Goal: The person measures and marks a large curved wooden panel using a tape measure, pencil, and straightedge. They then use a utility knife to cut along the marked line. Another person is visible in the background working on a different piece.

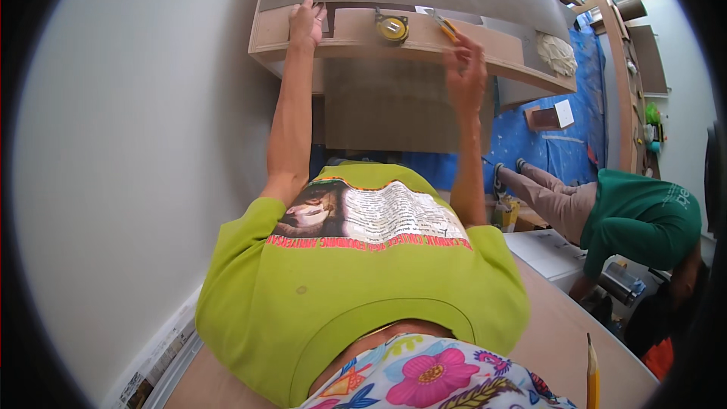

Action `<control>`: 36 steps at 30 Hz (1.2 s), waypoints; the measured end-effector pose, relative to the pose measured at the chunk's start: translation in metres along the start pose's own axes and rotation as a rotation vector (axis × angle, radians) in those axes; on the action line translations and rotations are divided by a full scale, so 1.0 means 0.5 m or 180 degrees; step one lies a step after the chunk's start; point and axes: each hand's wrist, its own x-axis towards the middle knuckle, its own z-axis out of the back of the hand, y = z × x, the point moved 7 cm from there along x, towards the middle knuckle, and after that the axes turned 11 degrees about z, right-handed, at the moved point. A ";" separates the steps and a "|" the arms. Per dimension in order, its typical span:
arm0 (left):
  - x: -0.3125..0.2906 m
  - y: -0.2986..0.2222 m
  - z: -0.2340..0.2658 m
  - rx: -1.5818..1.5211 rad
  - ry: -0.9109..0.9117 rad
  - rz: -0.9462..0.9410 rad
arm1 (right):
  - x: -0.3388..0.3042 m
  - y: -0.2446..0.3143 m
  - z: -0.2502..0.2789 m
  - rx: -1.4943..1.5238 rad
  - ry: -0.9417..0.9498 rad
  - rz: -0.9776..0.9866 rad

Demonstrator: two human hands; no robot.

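On my feed, the utility knife [444, 26] lies just right of the tape measure [392, 29], long axis slanting toward the nearer right hand [466, 70], whose blurred grip I can't confirm; the left hand [306, 24], hold unclear, is left of the tape measure.

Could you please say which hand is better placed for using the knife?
Probably the right hand: it is at the handle end of the knife, while the left hand is beyond the tape measure.

- Red capitals printed on lime-green T-shirt [363, 288], along white panel [401, 212] of small dark text.
- Pale lettering printed on co-worker's green shirt [644, 223].
- Tape measure [392, 28] marked; too small to be read.
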 end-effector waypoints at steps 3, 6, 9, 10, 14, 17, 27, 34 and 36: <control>-0.125 -0.013 -0.031 0.0446 -0.0203 -0.0398 | 0.044 0.042 -0.095 -0.0373 0.0615 0.0747; -0.238 -0.018 -0.051 0.0859 0.0233 -0.0442 | 0.072 0.074 -0.141 -0.0550 0.0963 0.0706; -0.325 -0.019 -0.066 0.1260 0.0365 -0.0692 | 0.068 0.037 -0.165 -0.0707 0.1184 0.0213; -0.336 -0.006 -0.073 0.1542 0.0467 -0.0673 | 0.067 0.020 -0.171 -0.0809 0.1332 0.0199; -0.361 0.043 -0.102 0.2808 0.0702 -0.0998 | 0.067 0.012 -0.152 -0.0605 0.1436 0.0364; -0.421 0.074 -0.183 0.3076 0.0897 -0.1192 | 0.044 0.087 -0.116 -0.0240 0.1528 0.0904; -0.536 0.220 -0.273 -0.0351 0.2028 0.1252 | -0.077 0.097 0.019 0.1822 0.0596 -0.0332; -0.523 0.227 -0.235 0.2558 0.2485 -0.0285 | -0.157 0.085 0.059 0.1339 0.0002 -0.1118; -0.525 0.181 -0.240 0.2774 0.2271 0.0179 | -0.147 0.124 0.063 0.0917 0.0593 -0.0713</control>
